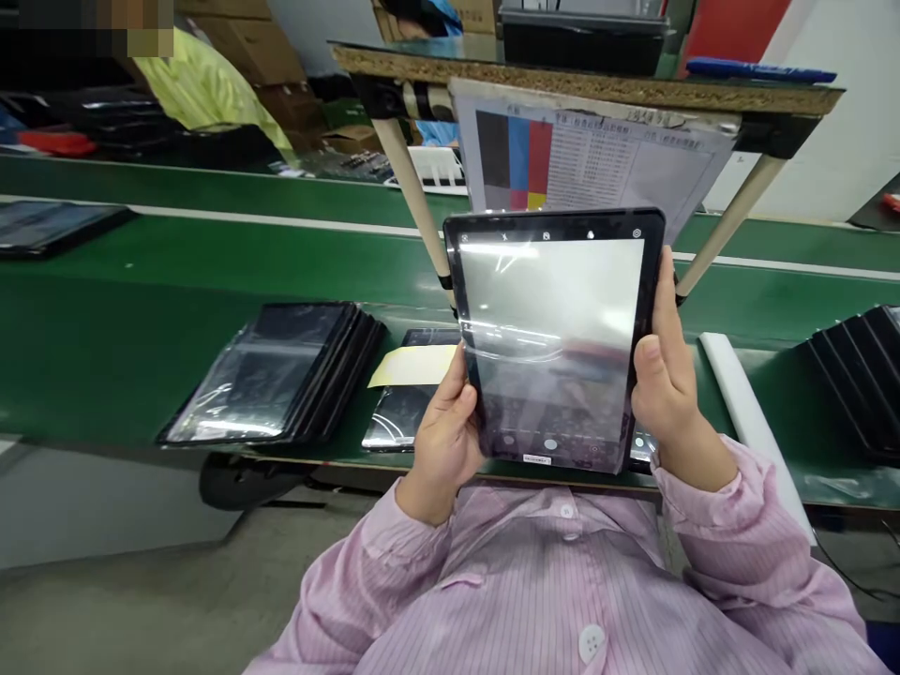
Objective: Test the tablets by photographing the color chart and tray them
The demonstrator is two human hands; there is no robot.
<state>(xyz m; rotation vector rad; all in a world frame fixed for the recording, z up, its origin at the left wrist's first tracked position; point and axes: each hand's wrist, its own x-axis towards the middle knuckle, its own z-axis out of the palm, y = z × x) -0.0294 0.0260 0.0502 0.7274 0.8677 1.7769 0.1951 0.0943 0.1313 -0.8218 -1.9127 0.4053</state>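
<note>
black and glossy, a tablet (555,347) is held up between the two hands, tilted, its lit screen faced toward the wearer. its lower left edge is pinched by the left hand (450,441), the thumb laid along the side and the fingers curled in close. its right edge is gripped by the right hand (667,375), with the thumb bent at the front and a finger stretched up along the side; the fingertips behind are hidden. on the screen, small icons are shown along the top and a round button near the bottom.

beside the left hand, a second tablet (386,422) is partly covered by a yellow-edged paper strip (414,366). farther left of that hand, a leaning stack of tablets (260,384) is set on the green bench (84,356). right of the right hand, a white bar (752,412) is laid slantwise, and more stacked devices (858,384) are seen beyond it. above both hands, a printed sheet (625,159) with colour blocks is hung under a shelf (591,91).
</note>
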